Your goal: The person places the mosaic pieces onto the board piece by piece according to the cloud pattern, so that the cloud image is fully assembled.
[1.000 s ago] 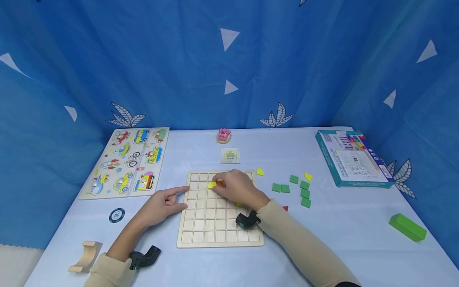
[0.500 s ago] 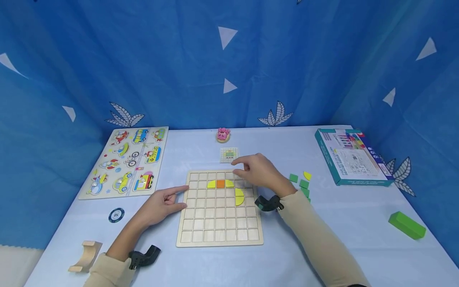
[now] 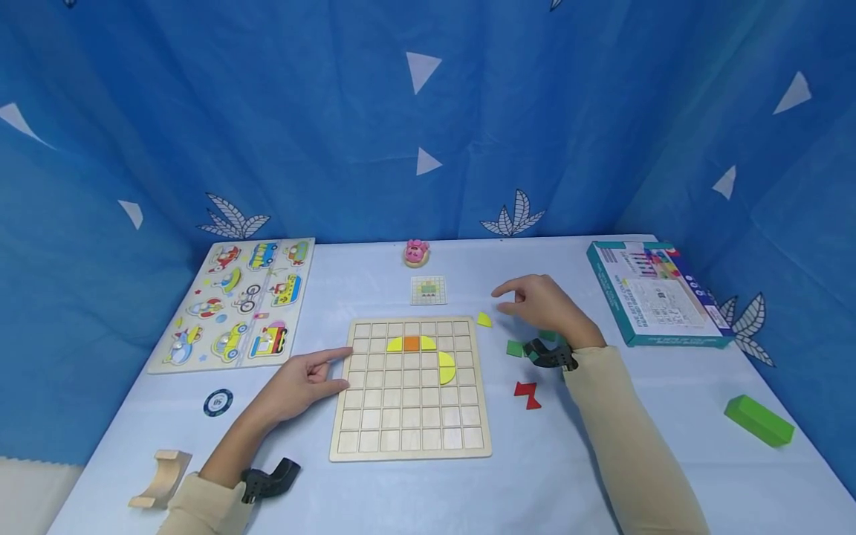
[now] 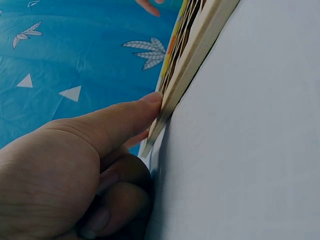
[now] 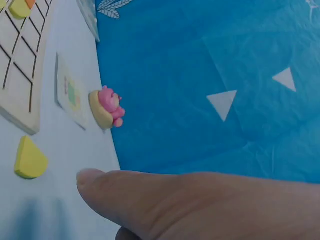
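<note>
A wooden grid board [image 3: 401, 420] lies in the middle of the table. My left hand [image 3: 294, 385] rests at its left edge, index finger and thumb extended, with the other fingers curled; in the left wrist view the thumb [image 4: 150, 100] touches the board's side. On the board sit an orange square [image 3: 411, 342] between two yellow quarter-round tiles, and two more yellow ones forming a half disc [image 3: 446, 368]. My right hand [image 3: 545, 306] is held over the table right of the board, holding nothing. Just left of it lies a loose yellow quarter-round tile [image 3: 484, 319].
Green square tiles [image 3: 514, 348] lie partly hidden under my right wrist, red triangles [image 3: 527, 394] nearer. A pattern card [image 3: 428, 290] and pink figurine [image 3: 417, 253] stand behind the board. A vehicle puzzle [image 3: 234, 305] is left, a box [image 3: 658, 297] and green block [image 3: 759, 421] right.
My right hand has left the board's upper part and moved right, uncovering the orange and yellow tiles there and the red triangles beside the board. The left hand has stayed put.
</note>
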The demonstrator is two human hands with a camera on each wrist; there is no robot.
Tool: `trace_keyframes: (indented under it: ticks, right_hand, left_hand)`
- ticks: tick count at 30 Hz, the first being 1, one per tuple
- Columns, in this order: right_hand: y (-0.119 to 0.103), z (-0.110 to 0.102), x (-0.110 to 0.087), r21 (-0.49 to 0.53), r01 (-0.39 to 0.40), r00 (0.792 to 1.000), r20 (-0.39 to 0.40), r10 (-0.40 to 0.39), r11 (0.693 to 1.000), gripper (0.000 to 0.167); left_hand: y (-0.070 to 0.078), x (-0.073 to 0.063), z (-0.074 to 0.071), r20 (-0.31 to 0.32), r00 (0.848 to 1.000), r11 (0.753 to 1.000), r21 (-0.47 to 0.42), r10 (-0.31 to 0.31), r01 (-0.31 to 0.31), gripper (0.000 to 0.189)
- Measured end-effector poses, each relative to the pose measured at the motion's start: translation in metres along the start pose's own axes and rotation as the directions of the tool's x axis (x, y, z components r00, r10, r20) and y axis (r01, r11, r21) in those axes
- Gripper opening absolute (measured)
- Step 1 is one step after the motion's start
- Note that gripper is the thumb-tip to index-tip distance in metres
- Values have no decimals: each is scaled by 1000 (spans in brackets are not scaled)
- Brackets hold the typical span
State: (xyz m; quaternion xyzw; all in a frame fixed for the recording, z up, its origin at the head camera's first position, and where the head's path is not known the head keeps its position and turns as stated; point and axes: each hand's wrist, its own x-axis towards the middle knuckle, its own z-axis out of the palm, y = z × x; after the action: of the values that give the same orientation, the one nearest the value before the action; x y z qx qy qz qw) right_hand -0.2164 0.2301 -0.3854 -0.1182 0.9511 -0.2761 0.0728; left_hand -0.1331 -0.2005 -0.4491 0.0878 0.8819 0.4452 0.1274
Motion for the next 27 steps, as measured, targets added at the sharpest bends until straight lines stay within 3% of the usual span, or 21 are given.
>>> trace_keyframes:
  ticks: [9, 27]
  right_hand:
    - [-2, 13, 6, -10, -61, 994, 94, 62, 998, 32]
    - [-17, 34, 11, -88, 7, 992, 124, 4, 996, 25]
  left_hand:
    - [1, -1, 0, -6, 1000, 1000, 2, 13, -13, 53]
    - [1, -1, 0, -4, 1000, 1000, 0, 6, -6, 53]
